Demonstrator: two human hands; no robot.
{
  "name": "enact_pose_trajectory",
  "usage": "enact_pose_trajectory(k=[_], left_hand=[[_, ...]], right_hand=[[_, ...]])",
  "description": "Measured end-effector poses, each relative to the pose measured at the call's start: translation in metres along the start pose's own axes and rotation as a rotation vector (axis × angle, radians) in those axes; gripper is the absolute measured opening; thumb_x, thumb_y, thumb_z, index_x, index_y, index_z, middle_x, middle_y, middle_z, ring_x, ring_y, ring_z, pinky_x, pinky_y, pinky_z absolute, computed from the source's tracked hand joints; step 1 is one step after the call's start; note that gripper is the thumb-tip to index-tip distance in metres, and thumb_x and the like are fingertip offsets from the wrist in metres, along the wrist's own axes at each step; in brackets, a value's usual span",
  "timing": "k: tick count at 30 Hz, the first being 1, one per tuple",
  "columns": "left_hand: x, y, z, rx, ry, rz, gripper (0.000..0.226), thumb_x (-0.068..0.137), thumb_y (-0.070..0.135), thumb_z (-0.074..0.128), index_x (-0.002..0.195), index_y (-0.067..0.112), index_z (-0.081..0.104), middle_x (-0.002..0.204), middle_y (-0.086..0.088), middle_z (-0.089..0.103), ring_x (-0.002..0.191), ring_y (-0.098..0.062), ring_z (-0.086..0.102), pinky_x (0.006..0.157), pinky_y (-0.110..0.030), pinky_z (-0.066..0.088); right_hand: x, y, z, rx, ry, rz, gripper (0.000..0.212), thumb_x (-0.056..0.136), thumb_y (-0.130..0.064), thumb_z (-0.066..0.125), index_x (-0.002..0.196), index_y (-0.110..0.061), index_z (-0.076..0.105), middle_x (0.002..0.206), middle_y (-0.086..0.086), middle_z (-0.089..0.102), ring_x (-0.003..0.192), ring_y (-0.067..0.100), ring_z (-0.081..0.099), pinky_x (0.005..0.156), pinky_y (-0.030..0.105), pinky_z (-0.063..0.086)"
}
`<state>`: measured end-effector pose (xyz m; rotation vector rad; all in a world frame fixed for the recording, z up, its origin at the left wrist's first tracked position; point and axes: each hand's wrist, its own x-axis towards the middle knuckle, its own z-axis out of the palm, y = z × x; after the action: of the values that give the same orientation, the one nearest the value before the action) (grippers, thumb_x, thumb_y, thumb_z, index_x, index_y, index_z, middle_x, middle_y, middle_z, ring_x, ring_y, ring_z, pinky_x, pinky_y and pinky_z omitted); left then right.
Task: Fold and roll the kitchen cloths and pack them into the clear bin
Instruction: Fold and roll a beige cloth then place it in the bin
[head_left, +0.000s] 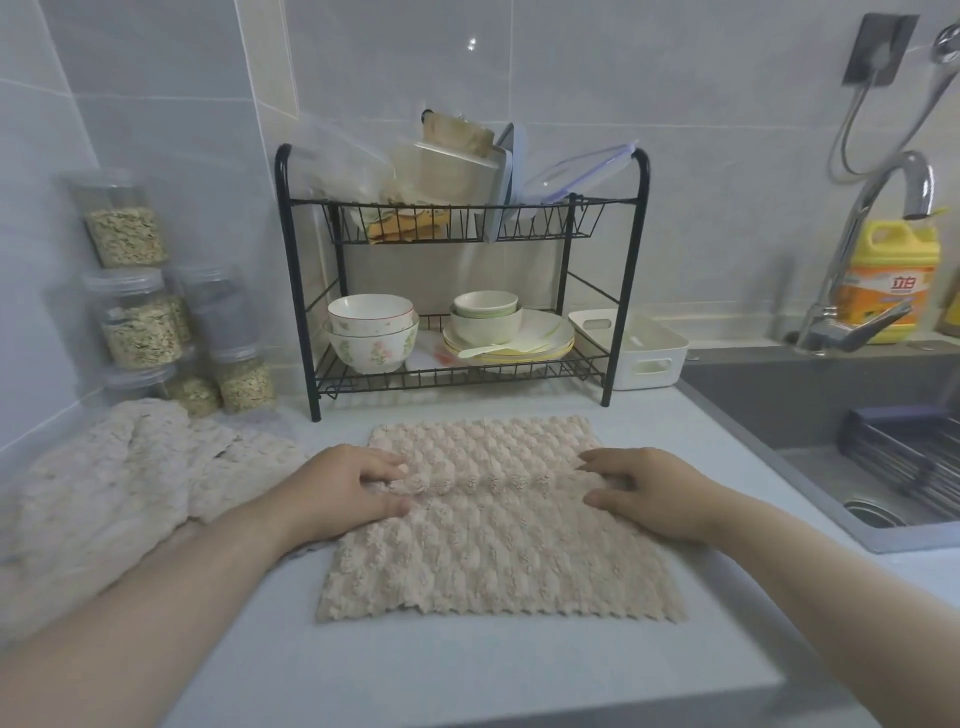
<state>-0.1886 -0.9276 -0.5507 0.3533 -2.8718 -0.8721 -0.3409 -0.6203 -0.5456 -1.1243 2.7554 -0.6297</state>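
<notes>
Countertop (467, 670), beige cloth (498, 561), middle ridge in left hand (337, 488) and right hand (654, 496).

We see both bare forearms reaching in from the lower corners toward mid-frame. Our left hand (343, 488) and right hand (647, 496) lie palm-down, fingers curled and thumbs opposed, each pinching one end of a raised ridge in the beige cloth (498, 556).

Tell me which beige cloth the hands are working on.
The flat middle cloth: left hand and right hand pinch a ridge across it. The heaped cloths lie left.
</notes>
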Motion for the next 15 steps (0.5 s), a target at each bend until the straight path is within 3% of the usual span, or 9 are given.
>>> enact_pose_trajectory(k=[3,5,7,9,12,15], left_hand=[[-0.001,0.007,-0.003,-0.048,0.043,-0.031,0.011,0.073,0.027,0.081,0.082,0.027,0.074,0.118,0.011,0.066,0.104,-0.004,0.061,0.096,-0.027,0.045],[-0.005,0.016,-0.013,-0.083,0.080,-0.032,0.018,0.072,0.029,0.081,0.072,0.014,0.071,0.085,0.004,0.070,0.071,-0.009,0.063,0.069,-0.024,0.047],[-0.011,0.028,-0.029,-0.266,0.120,-0.028,0.022,0.078,0.021,0.077,0.074,0.002,0.065,0.063,-0.002,0.059,0.053,-0.010,0.052,0.051,-0.021,0.040],[-0.018,0.045,-0.046,-0.589,0.106,-0.047,0.007,0.083,0.005,0.069,0.080,0.004,0.063,0.061,-0.003,0.059,0.051,-0.009,0.053,0.046,-0.018,0.043],[-0.018,0.059,-0.059,-0.871,0.086,-0.123,0.016,0.083,-0.002,0.065,0.096,0.007,0.061,0.079,-0.010,0.066,0.060,-0.015,0.064,0.054,-0.025,0.054],[-0.014,0.056,-0.045,-0.414,0.132,-0.220,0.023,0.081,0.016,0.074,0.099,0.016,0.060,0.085,-0.001,0.064,0.064,-0.007,0.060,0.051,-0.018,0.047]], right_hand=[[-0.003,-0.005,0.002,0.202,0.068,0.062,0.025,0.089,-0.028,0.066,0.112,-0.020,0.066,0.108,-0.001,0.072,0.084,0.020,0.070,0.073,0.023,0.051],[-0.010,-0.012,-0.006,0.383,0.109,0.080,0.009,0.088,-0.021,0.068,0.096,-0.017,0.069,0.080,0.015,0.073,0.062,0.021,0.065,0.061,0.027,0.053],[-0.017,-0.019,-0.025,0.578,0.145,0.036,0.011,0.088,-0.016,0.068,0.078,-0.011,0.068,0.065,0.018,0.067,0.059,0.021,0.060,0.063,0.031,0.049],[-0.020,-0.026,-0.045,0.819,0.179,0.027,0.017,0.089,-0.008,0.064,0.072,-0.009,0.062,0.058,0.008,0.059,0.052,0.016,0.055,0.055,0.028,0.045],[-0.019,-0.036,-0.061,1.040,0.203,0.119,0.009,0.090,-0.004,0.061,0.082,-0.008,0.061,0.060,0.001,0.063,0.047,0.010,0.059,0.043,0.020,0.046],[-0.013,-0.033,-0.048,0.914,0.178,0.260,0.009,0.087,-0.005,0.066,0.094,-0.001,0.063,0.067,0.008,0.061,0.049,0.013,0.057,0.042,0.016,0.045]])
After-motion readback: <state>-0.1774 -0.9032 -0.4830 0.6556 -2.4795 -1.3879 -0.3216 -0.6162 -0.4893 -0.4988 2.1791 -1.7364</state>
